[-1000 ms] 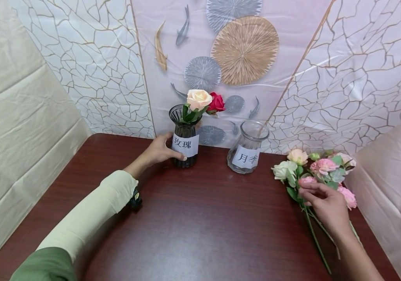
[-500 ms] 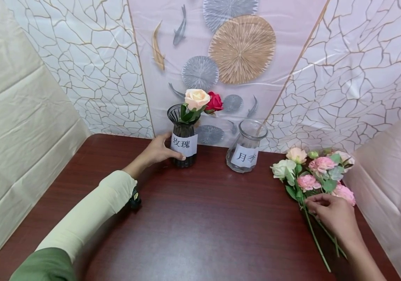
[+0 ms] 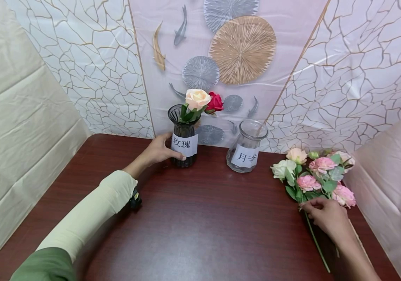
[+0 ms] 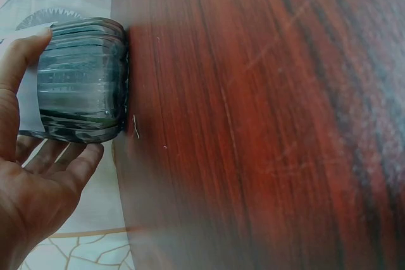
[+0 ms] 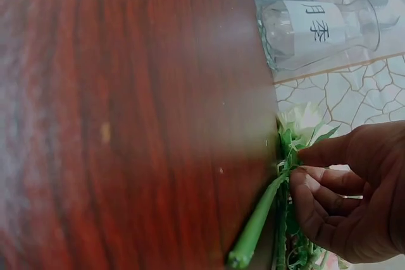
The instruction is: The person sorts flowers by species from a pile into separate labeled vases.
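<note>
My left hand (image 3: 156, 150) grips the dark ribbed glass vase (image 3: 183, 162), thumb across its front and fingers round the far side. A cream rose (image 3: 197, 99) and a red rose (image 3: 215, 102) stand in that vase, leaning right. In the left wrist view the vase base (image 4: 82, 80) shows between thumb and fingers. Over at the right, my right hand (image 3: 328, 216) pinches a green stem (image 5: 258, 222) with thumb and forefinger, just below the flower heads. Around it lie a white flower (image 3: 283, 169) and several pink ones (image 3: 308, 182), the lower stems partly hidden by the hand.
A clear glass vase (image 3: 251, 136) with a white label stands right of the dark one, with no flowers in it. Behind the brown table (image 3: 200, 218) rises a patterned backdrop (image 3: 102, 58). Cloth (image 3: 393, 187) hangs along the right edge.
My right hand has drawn back from the pink flower heads down to the stems, then shifted slightly left to the stem it pinches. The left hand stays on the dark vase.
</note>
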`<state>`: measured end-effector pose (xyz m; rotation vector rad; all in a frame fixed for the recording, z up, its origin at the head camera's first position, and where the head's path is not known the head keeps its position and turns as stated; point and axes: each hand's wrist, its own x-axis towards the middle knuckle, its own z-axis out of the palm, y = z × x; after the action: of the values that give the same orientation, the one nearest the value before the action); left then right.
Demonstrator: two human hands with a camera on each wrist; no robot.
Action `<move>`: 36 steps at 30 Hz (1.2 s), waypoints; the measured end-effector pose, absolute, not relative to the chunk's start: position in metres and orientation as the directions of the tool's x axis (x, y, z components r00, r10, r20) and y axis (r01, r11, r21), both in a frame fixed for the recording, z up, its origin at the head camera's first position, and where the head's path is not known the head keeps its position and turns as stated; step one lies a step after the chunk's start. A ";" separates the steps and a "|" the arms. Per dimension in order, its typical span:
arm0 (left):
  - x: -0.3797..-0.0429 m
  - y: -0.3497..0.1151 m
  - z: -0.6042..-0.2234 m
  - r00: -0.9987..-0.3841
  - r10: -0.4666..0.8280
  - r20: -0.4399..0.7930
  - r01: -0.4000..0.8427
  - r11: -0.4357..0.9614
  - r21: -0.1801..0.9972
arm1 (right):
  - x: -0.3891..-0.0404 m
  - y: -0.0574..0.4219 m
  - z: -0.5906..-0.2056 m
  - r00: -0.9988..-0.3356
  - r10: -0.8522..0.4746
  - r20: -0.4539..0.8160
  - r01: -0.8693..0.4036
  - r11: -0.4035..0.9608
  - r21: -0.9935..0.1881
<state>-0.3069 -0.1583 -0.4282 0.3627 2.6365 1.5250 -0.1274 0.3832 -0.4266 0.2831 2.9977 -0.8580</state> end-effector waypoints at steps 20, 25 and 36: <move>-0.307 -0.159 -0.429 -0.969 0.240 0.062 0.176 0.489 0.855 | -0.125 0.385 -0.427 -0.975 0.158 -0.157 0.216 0.842 -0.493; -0.307 -0.159 -0.429 -0.969 0.238 0.062 0.177 0.501 0.847 | -0.128 0.385 -0.426 -0.980 0.144 -0.139 0.192 0.874 -0.446; -0.307 -0.159 -0.430 -0.968 0.241 0.068 0.185 0.505 0.843 | -0.128 0.381 -0.423 -0.973 0.158 -0.166 0.215 0.882 -0.419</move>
<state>-0.3071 -0.1593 -0.4299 0.3793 2.6747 1.4862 -0.1281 0.3808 -0.4231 0.2911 2.9238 -0.6720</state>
